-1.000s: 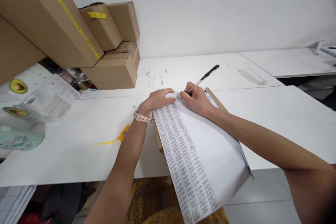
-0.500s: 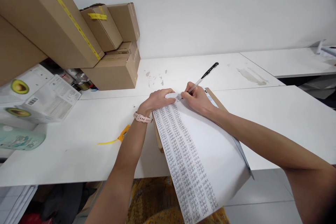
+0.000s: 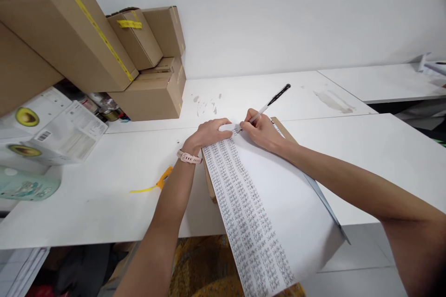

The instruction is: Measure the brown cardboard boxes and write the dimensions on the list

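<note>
A long white sheet [image 3: 278, 209] covered with columns of small handwriting lies over a flat brown cardboard box [image 3: 209, 183] on the white table [image 3: 104, 185], and hangs past the near edge. My left hand [image 3: 209, 132], with a pink watch at the wrist, presses flat on the sheet's top left corner. My right hand [image 3: 263, 130] grips a black-capped pen [image 3: 270, 101], whose tip touches the sheet's top edge right beside my left fingers.
Brown cardboard boxes [image 3: 104, 55] with yellow tape are stacked at the back left. White avocado-printed boxes [image 3: 45, 130] and a mint-green pack [image 3: 24, 188] sit below them. A yellow strap [image 3: 155, 184] lies on the table left of my arm. More white tables [image 3: 383, 81] stand to the right.
The sheet's lower right corner has slid a little further right and down. Both hands stay at the sheet's top edge, and the pen barely shifts.
</note>
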A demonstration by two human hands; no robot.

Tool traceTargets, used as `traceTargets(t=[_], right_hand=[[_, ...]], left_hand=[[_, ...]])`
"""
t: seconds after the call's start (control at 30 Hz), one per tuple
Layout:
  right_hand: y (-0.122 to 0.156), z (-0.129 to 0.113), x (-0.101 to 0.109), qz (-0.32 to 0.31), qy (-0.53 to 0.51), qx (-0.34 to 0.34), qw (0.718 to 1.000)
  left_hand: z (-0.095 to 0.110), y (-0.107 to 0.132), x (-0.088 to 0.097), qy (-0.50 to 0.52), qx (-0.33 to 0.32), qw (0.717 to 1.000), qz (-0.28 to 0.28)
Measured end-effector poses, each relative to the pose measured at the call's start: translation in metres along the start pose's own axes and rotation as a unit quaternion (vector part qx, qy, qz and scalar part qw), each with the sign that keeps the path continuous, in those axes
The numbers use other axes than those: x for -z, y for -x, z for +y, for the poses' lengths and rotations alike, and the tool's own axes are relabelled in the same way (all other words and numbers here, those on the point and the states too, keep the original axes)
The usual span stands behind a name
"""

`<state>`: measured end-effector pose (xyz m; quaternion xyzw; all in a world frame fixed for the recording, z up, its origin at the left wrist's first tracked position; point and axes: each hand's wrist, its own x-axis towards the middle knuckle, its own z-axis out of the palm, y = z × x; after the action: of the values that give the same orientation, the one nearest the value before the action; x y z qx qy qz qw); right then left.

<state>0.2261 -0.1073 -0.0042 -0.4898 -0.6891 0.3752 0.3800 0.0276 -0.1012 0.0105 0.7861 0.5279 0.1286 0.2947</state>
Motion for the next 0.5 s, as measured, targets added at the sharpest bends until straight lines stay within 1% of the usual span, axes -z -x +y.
traceTargets(t=[0.13, 0.5], right_hand=[[-0.0005, 0.0017, 0.0000, -0.003, 0.013, 0.013, 1.000], [-0.0014, 0.0002, 0.0000, -0.012, 0.029, 0.011, 0.999]], left_hand=[[0.0009, -0.0002, -0.0001, -0.009, 0.000, 1.000, 0.001], [0.0027, 0.0006, 0.0008, -0.002, -0.001, 1.000, -0.001]])
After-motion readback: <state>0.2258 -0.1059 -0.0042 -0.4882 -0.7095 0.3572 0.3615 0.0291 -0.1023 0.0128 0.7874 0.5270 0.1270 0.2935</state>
